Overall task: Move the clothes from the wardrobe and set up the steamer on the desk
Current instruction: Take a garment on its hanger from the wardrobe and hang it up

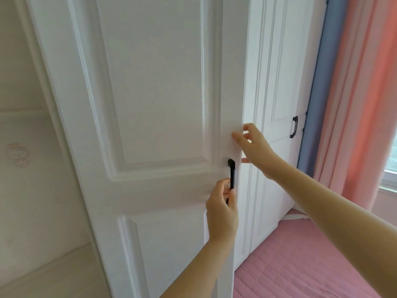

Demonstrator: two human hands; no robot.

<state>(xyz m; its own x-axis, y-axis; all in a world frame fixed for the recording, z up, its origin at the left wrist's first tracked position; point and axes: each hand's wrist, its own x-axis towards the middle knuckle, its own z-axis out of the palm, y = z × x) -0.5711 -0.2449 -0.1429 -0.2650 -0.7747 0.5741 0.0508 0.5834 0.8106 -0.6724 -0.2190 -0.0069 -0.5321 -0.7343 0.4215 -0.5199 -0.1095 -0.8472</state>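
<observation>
At the far left is a padded cream wall with a faint pink cartoon figure printed on it, too pale to make out properly. Its lower part runs out of sight at the bottom edge.

The wardrobe stands straight ahead, between that wall and the curtains. Its near door is white and panelled. It fills the middle of the view, is cut off at top and bottom, and hides everything inside. Near the door's right edge is a black handle. The left hand reaches up from below and grips the handle's lower end, fingers curled round it so that this part of the bar is covered.

Just above and to the right, the right hand holds the door's free edge. Its fingers are bent, one fingertip lies on the door's face, and a lower finger disappears behind the edge. The forearm crosses in front of the far door, which has its own black handle.

Past that hangs a blue curtain, then a pink curtain that covers most of a window, leaving only a corner visible. Below lies a pink quilted bed cover, pressed right up against the wardrobe's foot.
</observation>
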